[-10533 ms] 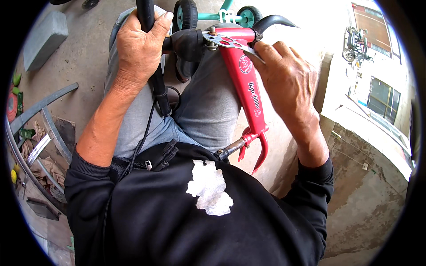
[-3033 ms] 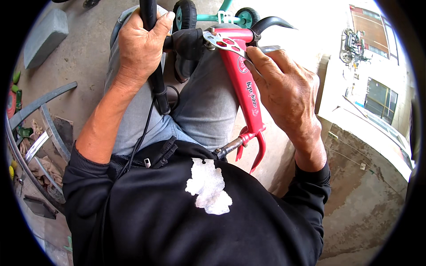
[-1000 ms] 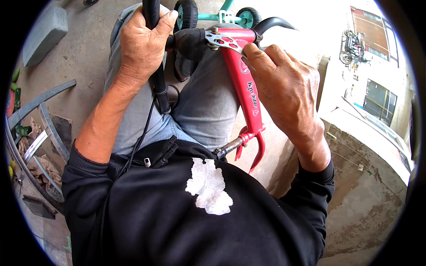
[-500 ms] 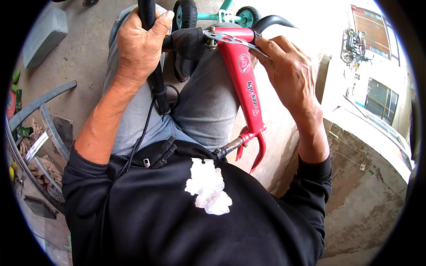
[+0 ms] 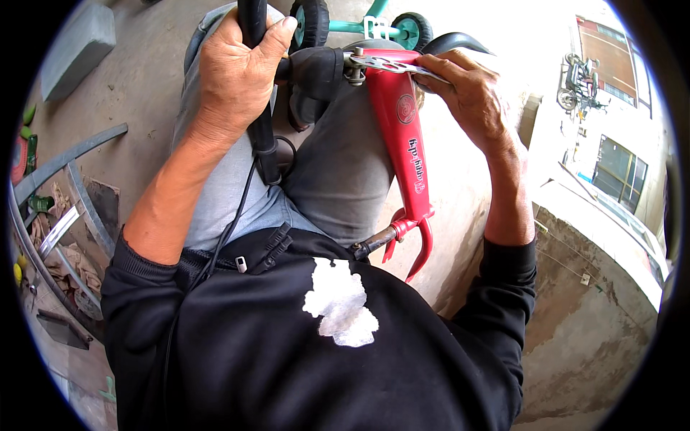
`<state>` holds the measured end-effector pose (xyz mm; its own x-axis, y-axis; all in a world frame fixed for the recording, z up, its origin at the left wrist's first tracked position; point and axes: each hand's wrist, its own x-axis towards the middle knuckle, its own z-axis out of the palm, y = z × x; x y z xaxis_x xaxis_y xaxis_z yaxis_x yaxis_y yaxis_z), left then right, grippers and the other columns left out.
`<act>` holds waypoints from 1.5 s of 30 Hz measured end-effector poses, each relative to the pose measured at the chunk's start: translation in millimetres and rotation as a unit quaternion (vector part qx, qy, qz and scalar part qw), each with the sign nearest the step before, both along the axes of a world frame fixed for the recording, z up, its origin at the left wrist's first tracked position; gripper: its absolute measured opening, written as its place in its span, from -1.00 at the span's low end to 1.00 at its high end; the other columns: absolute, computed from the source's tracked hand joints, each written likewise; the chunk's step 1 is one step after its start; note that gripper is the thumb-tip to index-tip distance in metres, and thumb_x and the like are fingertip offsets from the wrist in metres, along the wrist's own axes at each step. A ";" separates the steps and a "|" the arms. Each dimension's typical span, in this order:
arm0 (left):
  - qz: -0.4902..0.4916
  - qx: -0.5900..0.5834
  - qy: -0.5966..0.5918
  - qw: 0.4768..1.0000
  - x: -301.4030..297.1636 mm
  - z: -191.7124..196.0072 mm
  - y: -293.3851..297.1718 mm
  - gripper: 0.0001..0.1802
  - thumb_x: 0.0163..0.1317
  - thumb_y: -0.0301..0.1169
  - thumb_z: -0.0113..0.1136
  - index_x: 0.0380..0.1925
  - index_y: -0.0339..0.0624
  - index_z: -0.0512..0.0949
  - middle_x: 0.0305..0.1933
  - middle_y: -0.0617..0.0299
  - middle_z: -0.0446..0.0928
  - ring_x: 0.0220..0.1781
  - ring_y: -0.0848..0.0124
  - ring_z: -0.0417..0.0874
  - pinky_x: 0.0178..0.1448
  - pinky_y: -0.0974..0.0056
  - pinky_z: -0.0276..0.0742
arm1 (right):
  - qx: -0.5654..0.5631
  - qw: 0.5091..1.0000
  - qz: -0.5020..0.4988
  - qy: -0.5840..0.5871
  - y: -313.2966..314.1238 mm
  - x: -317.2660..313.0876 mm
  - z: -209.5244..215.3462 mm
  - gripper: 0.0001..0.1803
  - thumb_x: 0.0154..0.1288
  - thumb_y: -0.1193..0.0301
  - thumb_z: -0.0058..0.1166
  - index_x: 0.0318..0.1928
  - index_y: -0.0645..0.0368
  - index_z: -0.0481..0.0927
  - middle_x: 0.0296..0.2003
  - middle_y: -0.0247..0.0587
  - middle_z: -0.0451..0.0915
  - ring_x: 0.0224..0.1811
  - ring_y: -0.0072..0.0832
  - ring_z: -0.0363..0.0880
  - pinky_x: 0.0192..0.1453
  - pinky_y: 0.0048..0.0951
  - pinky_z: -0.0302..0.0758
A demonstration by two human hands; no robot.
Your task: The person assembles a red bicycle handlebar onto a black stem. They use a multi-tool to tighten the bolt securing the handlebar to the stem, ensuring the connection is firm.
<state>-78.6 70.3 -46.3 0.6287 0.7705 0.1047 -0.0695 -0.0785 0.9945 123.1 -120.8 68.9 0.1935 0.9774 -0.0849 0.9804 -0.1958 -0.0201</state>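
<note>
My left hand is closed around a black bar that runs between my knees. Beside it a black joint piece leads to a clamp bolt near the upper end of a red frame. A flat silver wrench with holes reaches across the frame, its left end at the bolt. My right hand pinches the wrench's other end between thumb and fingers. The red frame slants down over my right thigh to a fork-like end. Whether the wrench's jaw fully seats on the bolt cannot be seen.
Turquoise bars with black wheels lie beyond my knees. A grey block sits at far left, near curved metal strips and green bottles. A stained low wall stands at right; a motorcycle is parked farther off.
The view has shifted slightly, so hands and frame appear a little to the right. My right hand and the wrench's held end have swung slightly upward, leaving the wrench flatter across the frame.
</note>
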 end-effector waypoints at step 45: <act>0.007 0.020 -0.012 1.000 -0.1 1.6 -1.1 -0.73 0.30 -0.23 0.32 -0.41 -0.17 0.52 -0.51 0.40 0.49 -0.45 0.62 0.47 -0.29 0.44 0.45 | 0.064 0.995 -0.013 -0.079 -5.0 -95.7 38.6 -0.67 0.19 0.42 0.26 -0.02 0.02 0.55 -0.37 -0.27 0.53 -0.41 -0.38 0.59 -0.43 -0.35 0.48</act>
<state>-78.7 69.2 -44.7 0.6155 0.7736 0.1506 -0.0914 -0.1197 0.9886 27.4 -125.8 107.6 0.2194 0.9728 0.0742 0.9680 -0.2266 0.1081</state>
